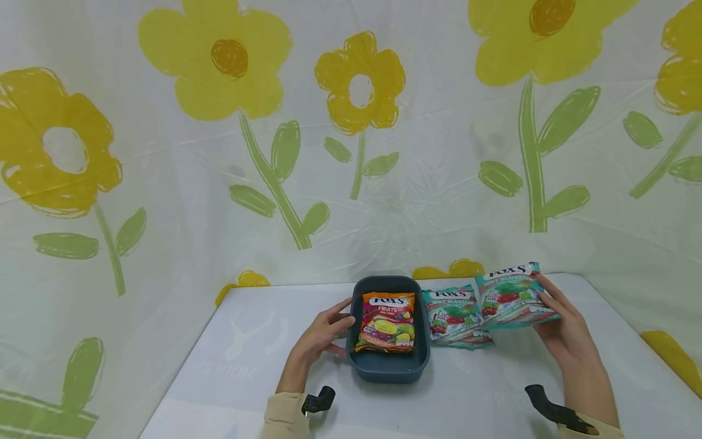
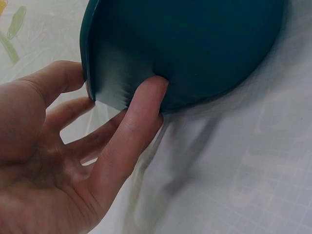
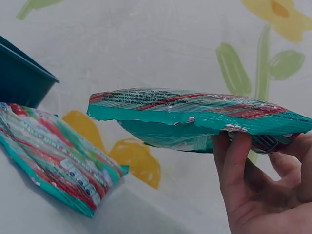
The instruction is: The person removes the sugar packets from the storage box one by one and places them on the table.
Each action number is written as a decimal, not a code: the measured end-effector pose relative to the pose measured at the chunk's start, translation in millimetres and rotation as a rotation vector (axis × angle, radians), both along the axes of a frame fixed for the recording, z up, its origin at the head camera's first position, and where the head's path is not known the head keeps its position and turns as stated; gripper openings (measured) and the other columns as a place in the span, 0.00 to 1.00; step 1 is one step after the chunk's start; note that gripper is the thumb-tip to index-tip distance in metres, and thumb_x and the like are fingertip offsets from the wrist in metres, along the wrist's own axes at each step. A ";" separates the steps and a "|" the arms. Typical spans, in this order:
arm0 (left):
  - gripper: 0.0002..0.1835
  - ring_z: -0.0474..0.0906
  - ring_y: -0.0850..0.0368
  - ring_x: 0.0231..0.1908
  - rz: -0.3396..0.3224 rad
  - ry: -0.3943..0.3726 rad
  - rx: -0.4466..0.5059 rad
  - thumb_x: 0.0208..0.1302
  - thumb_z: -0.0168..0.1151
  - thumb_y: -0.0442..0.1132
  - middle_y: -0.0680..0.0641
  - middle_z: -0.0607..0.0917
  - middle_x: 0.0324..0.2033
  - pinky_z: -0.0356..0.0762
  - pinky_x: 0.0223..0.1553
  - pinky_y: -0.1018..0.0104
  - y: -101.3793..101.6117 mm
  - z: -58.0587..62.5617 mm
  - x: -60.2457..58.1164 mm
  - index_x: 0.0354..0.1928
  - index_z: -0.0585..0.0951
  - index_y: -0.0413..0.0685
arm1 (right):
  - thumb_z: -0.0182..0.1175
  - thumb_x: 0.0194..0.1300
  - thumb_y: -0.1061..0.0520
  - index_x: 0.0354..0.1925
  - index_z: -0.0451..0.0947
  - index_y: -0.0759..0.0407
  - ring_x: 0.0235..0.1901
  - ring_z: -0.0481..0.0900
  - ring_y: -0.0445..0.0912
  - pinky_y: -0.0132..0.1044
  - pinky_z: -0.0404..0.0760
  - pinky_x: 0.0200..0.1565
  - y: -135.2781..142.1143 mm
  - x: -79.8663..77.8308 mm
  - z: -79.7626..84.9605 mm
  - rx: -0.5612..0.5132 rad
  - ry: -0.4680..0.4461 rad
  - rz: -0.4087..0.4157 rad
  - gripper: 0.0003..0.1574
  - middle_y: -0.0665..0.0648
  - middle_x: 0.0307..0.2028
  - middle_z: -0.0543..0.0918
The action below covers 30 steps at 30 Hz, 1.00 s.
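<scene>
A dark blue rectangular container (image 1: 386, 373) stands on the table with an orange and purple bag of Fox's fruit candy (image 1: 386, 323) inside. My left hand (image 1: 327, 329) is at the container's left side, its fairly straight fingers touching the outer wall. In the left wrist view a fingertip (image 2: 153, 90) lies against the container wall (image 2: 204, 44). My right hand (image 1: 567, 329) holds a teal bag of Fox's Mint Blossom candy (image 1: 510, 297) by its right side, raised and tilted. The right wrist view shows fingers (image 3: 236, 156) under this bag (image 3: 185, 112).
A second teal Mint Blossom bag (image 1: 452, 314) lies right of the container, partly overlapped by the raised bag in the head view. The white table (image 1: 230, 366) backs onto a flower-printed curtain (image 1: 395, 225).
</scene>
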State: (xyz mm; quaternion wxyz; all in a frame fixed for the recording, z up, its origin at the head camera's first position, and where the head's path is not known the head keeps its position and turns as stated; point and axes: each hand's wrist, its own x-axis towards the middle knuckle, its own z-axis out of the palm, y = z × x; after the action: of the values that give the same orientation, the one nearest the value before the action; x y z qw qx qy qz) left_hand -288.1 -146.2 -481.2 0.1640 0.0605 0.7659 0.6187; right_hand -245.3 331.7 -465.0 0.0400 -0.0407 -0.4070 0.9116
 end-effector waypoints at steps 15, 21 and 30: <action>0.31 0.80 0.42 0.55 -0.003 0.000 -0.011 0.70 0.58 0.50 0.35 0.73 0.65 0.88 0.33 0.50 -0.2 1.4 -0.8 0.73 0.63 0.66 | 0.55 0.73 0.57 0.66 0.71 0.38 0.47 0.77 0.35 0.29 0.85 0.44 11.8 -2.1 -20.7 0.012 -0.008 0.045 0.27 0.38 0.57 0.68; 0.31 0.80 0.42 0.55 -0.002 -0.001 -0.012 0.70 0.58 0.49 0.36 0.73 0.65 0.88 0.33 0.50 -0.5 0.9 -1.3 0.73 0.63 0.67 | 0.56 0.72 0.56 0.65 0.72 0.38 0.45 0.79 0.36 0.29 0.85 0.42 11.4 -3.9 -22.9 0.019 -0.027 0.039 0.27 0.37 0.54 0.72; 0.32 0.79 0.41 0.55 -0.004 -0.001 -0.008 0.69 0.59 0.50 0.36 0.73 0.65 0.88 0.33 0.50 -0.5 0.2 -1.7 0.73 0.63 0.67 | 0.56 0.72 0.57 0.63 0.75 0.39 0.47 0.78 0.35 0.29 0.84 0.43 11.3 -3.9 -26.2 -0.037 -0.047 0.077 0.24 0.35 0.49 0.81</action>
State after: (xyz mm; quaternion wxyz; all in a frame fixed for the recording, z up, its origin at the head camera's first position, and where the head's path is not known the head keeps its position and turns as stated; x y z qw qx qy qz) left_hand -289.8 -146.8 -481.0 0.1658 0.0611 0.7683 0.6152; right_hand -249.2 343.0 -491.2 -0.0057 -0.0472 -0.3921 0.9187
